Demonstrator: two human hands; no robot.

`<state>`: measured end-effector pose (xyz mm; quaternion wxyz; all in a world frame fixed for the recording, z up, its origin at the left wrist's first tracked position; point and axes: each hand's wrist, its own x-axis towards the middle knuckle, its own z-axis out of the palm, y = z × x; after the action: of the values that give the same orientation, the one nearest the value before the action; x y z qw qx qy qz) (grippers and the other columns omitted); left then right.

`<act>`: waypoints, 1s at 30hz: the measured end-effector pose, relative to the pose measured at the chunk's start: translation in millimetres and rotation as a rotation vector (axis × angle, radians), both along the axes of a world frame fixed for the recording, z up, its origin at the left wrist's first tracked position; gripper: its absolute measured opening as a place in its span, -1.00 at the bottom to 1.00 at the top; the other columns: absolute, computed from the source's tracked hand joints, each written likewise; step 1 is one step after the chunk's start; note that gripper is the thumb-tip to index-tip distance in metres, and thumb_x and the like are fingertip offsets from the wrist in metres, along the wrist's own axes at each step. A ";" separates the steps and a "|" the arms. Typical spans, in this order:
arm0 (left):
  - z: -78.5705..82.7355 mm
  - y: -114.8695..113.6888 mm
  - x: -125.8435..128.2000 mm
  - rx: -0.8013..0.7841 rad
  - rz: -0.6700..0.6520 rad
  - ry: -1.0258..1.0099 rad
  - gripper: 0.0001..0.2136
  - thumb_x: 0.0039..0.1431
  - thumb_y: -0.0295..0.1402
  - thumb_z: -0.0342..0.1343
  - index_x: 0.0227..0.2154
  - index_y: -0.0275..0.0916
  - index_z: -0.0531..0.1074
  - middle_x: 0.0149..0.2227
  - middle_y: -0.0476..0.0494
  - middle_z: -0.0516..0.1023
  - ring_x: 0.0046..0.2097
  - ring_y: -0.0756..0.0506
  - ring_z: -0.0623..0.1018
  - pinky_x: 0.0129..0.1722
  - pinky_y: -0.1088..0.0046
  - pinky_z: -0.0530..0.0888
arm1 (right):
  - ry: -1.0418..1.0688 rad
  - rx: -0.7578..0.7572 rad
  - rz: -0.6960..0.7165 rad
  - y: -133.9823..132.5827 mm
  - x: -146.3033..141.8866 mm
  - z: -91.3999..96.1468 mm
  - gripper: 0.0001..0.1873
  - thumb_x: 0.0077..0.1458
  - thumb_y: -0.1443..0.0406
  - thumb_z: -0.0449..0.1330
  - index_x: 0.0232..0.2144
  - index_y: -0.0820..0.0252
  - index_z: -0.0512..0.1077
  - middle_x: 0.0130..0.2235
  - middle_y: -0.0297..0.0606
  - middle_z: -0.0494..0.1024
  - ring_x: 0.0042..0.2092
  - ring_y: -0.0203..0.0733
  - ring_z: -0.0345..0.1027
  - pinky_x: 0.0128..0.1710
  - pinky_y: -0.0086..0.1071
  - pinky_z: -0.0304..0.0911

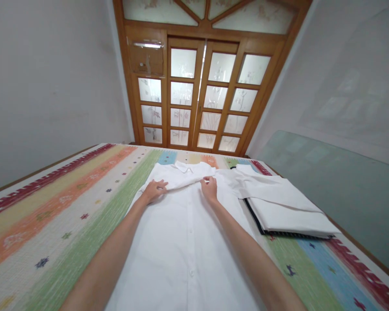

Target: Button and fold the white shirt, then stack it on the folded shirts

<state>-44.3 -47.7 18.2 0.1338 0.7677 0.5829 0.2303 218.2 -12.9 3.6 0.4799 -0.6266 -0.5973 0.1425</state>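
A white button-up shirt (184, 242) lies flat, buttons up, on a striped multicoloured cover (68, 207), its collar at the far end. A sleeve is folded across the chest just below the collar. My left hand (154, 190) grips the left part of that folded sleeve, fingers curled on the cloth. My right hand (210, 188) pinches the fold near the button line.
Folded white cloth (288, 207) lies to the right on a dark board or folder (258, 222). A wooden door with frosted glass panes (201, 95) stands beyond the far edge. A glass sheet (343, 185) leans on the right wall.
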 end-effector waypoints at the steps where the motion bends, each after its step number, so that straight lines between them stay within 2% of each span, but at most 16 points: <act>1: 1.0 -0.3 0.3 -0.003 0.005 -0.015 -0.72 0.10 -0.27 -0.04 -0.45 -0.17 0.59 -0.08 -0.13 0.60 0.12 -0.22 0.46 0.26 0.06 0.09 | -0.035 -0.001 0.009 6.8 2.2 5.3 -0.81 0.05 0.28 0.05 -0.29 0.20 0.39 -0.20 -0.12 0.42 -0.18 -0.12 0.32 -0.05 -0.24 0.25; 4: 2.1 0.5 4.0 0.014 0.080 -0.018 -0.52 0.27 -0.25 -0.26 -0.51 -0.24 0.55 -0.30 -0.19 0.66 -0.05 -0.17 0.57 0.15 0.20 0.26 | -0.142 -0.009 0.099 19.1 3.9 18.7 -0.82 0.05 0.32 0.07 -0.28 0.19 0.42 -0.17 -0.17 0.44 -0.13 -0.12 0.33 -0.03 -0.27 0.24; 6: 1.2 2.9 8.1 0.031 0.140 0.010 -0.47 0.32 -0.24 -0.33 -0.52 -0.26 0.52 -0.37 -0.23 0.64 -0.15 -0.15 0.60 0.03 0.31 0.36 | -0.334 -0.023 0.233 20.4 1.3 24.5 -0.69 0.03 0.40 0.07 -0.14 0.16 0.42 -0.02 -0.17 0.41 -0.05 -0.13 0.34 -0.06 -0.31 0.26; 8: -0.4 6.6 11.4 0.050 0.190 0.059 -0.56 0.31 -0.25 -0.26 -0.43 -0.27 0.51 -0.32 -0.26 0.63 -0.16 -0.15 0.59 -0.06 0.35 0.40 | -0.635 -0.066 0.382 17.8 -2.7 28.9 -0.48 0.01 0.46 0.06 0.05 0.10 0.33 0.17 -0.18 0.29 0.02 -0.12 0.34 -0.09 -0.32 0.28; 10: -1.9 11.2 12.7 0.069 0.225 0.121 -0.70 0.26 -0.31 -0.15 -0.25 -0.30 0.49 -0.19 -0.29 0.60 -0.09 -0.16 0.56 -0.06 0.36 0.39 | -0.915 -0.132 0.467 13.7 -6.3 33.7 -0.40 0.03 0.47 0.04 0.15 0.07 0.25 0.23 -0.17 0.23 0.02 -0.09 0.36 -0.11 -0.30 0.29; 13: -1.2 20.4 10.3 0.064 0.230 0.226 -0.71 0.19 -0.40 -0.07 -0.06 -0.33 0.39 -0.03 -0.34 0.53 0.05 -0.18 0.49 0.05 0.32 0.34 | -1.098 -0.212 0.424 6.9 -7.5 44.2 -0.53 0.10 0.39 0.05 0.08 0.11 0.32 0.12 -0.07 0.35 -0.04 -0.03 0.41 -0.14 -0.26 0.30; 16: 4.3 34.7 5.5 0.021 0.184 0.327 -0.66 0.14 -0.40 -0.02 -0.01 -0.35 0.36 0.04 -0.38 0.47 0.12 -0.23 0.44 0.13 0.27 0.30 | -1.141 -0.237 0.355 -3.7 -2.8 55.2 -0.63 0.08 0.37 0.10 -0.03 0.20 0.39 0.04 0.04 0.38 -0.08 0.03 0.43 -0.16 -0.21 0.30; 19: 11.4 54.0 2.4 -0.012 0.140 0.404 -0.54 0.10 -0.41 0.00 0.10 -0.37 0.28 0.20 -0.43 0.30 0.20 -0.28 0.35 0.16 0.23 0.27 | -1.162 -0.213 0.297 -24.1 2.0 60.2 -0.66 0.04 0.42 0.11 -0.09 0.28 0.40 0.01 0.10 0.38 -0.14 0.01 0.44 -0.21 -0.23 0.31; 22: 16.0 73.8 2.3 -0.037 0.110 0.465 -0.48 0.09 -0.48 -0.02 0.17 -0.28 0.23 0.28 -0.38 0.19 0.20 -0.29 0.36 0.14 0.19 0.30 | -1.191 -0.224 0.193 -52.8 0.8 56.4 -0.62 0.03 0.46 0.09 -0.06 0.36 0.40 0.02 0.15 0.37 -0.21 -0.06 0.47 -0.27 -0.30 0.34; 25: 15.7 86.8 2.4 -0.054 0.095 0.514 -0.50 0.08 -0.54 -0.05 0.13 -0.22 0.29 0.24 -0.35 0.26 0.14 -0.28 0.42 0.09 0.15 0.35 | -1.202 -0.305 0.110 -81.5 -5.2 46.6 -0.54 0.08 0.54 0.00 0.05 0.41 0.35 0.11 0.23 0.32 -0.25 -0.12 0.50 -0.33 -0.36 0.37; 30: 7.8 85.1 -2.7 -0.018 0.114 0.529 -0.57 0.20 -0.52 -0.17 0.12 -0.18 0.30 0.20 -0.31 0.31 0.11 -0.26 0.43 0.02 0.14 0.41 | -1.146 -0.389 0.114 -118.9 -15.5 28.4 -0.38 0.06 0.61 -0.11 0.18 0.39 0.23 0.13 0.28 0.32 -0.29 -0.14 0.53 -0.41 -0.37 0.40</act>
<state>-47.1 37.4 26.0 -0.0297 0.7658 0.6419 0.0236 202.7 -131.8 31.9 -0.0496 -0.6469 -0.7561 -0.0854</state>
